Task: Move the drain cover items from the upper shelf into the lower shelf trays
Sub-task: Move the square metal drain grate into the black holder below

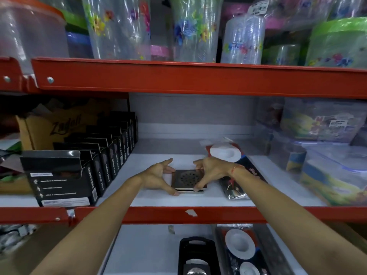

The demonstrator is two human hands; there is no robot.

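- Hands first: your left hand [156, 178] and right hand [208, 172] both pinch the square steel drain cover [188, 179], thumbs along its near edge, fingers at the far corners, each hand half closed on its own side.
- You have the cover low over the white shelf board [198, 199] of the upper shelf; whether its near edge is touching the board you cannot tell from here.
- It looks like more than one plate stacked under your grip, so press evenly from both sides and lift level, or the lower plate may slide out.
- Draw the stack straight toward you, over the red front rail [178, 213] just nearer than your thumbs, then down.
- Just right of your right wrist lies a packaged white sink stopper [226, 153] on a glossy card; keep your forearm from dragging it off the board.
- Left of your left hand stands a row of black nano tape boxes [83, 167], well apart from the grip, so that side gives you room.
- Below your forearms, the lower shelf shows a black tray [196, 255] with a round metal piece inside, and beside it on the right more carded white stoppers [240, 245].
- Judging by the task, that black tray is the likely target; set the plates in flat, not on edge.
- Above the grip, floral plastic jars [119, 26] crowd the top shelf and do not hinder you.
- Clear lidded storage boxes [327, 151] fill the far right, well clear of your path.
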